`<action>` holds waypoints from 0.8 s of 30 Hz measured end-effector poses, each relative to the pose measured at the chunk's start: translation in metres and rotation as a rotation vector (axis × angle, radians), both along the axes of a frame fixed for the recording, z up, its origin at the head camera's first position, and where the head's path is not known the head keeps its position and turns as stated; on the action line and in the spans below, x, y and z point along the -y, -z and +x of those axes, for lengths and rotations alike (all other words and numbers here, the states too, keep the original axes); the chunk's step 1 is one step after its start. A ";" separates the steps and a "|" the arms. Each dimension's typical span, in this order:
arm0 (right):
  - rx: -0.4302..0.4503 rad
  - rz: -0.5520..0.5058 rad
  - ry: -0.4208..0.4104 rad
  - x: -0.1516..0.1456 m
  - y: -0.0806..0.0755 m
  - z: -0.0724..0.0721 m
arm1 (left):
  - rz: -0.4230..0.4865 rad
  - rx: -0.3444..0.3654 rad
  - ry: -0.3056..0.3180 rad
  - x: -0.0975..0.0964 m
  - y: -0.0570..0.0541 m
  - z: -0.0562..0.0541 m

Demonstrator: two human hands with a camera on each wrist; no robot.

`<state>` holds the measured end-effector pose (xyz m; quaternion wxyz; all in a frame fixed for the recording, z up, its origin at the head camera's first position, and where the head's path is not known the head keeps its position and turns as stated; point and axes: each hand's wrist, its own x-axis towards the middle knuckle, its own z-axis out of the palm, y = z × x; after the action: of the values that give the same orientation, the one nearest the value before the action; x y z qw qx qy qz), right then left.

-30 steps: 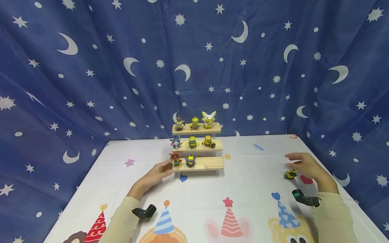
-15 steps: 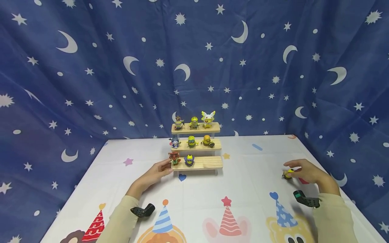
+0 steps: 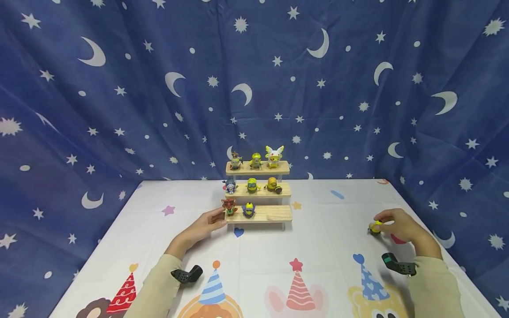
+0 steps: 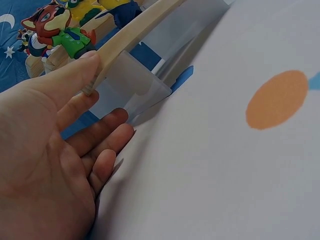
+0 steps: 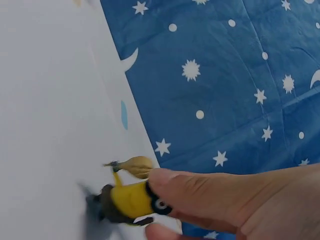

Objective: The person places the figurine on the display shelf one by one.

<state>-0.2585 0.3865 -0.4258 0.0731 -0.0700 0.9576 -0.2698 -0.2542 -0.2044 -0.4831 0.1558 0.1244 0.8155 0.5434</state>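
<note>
At the right of the table, my right hand (image 3: 401, 227) pinches a small yellow minion figure (image 5: 131, 200) by its goggled end, between thumb and fingers. In the right wrist view the figure lies sideways, with a tan bulb-shaped piece by its arm. My left hand (image 3: 203, 227) holds the left end of the lowest board of a three-step wooden display stand (image 3: 272, 213). Its thumb lies on the board's edge in the left wrist view, and the index finger is below. Beside that thumb stands a fox figure (image 4: 60, 32) in a green shirt. Right of it stands a purple-caped minion figure (image 3: 248, 210).
The middle step holds a blue-clad figure (image 3: 230, 186) and two yellow ones. On the top step, a white-eared figure (image 3: 274, 157) stands right of two others. A white printed tablecloth (image 3: 326, 238) covers the table. A blue star-patterned curtain (image 3: 254, 66) surrounds its back and sides.
My right hand has come down onto the minion figure and taken hold of it; the figure has shifted slightly left. My left hand stays at the stand.
</note>
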 end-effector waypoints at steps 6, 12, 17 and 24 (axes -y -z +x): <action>-0.148 -0.014 -0.024 0.015 -0.002 0.001 | -0.001 -0.004 0.001 0.000 -0.002 -0.001; -0.219 -0.029 -0.019 0.033 -0.006 -0.001 | 0.001 -0.020 0.024 0.001 -0.005 -0.002; -0.244 -0.058 -0.014 0.049 -0.005 -0.003 | -0.004 -0.024 0.026 0.001 -0.004 -0.003; -0.239 -0.084 0.002 0.076 0.000 -0.003 | -0.001 -0.014 0.020 0.001 -0.002 -0.001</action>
<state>-0.2613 0.3107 -0.4262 -0.0448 -0.1037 0.9474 -0.2994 -0.2550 -0.2055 -0.4812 0.1555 0.1362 0.8155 0.5406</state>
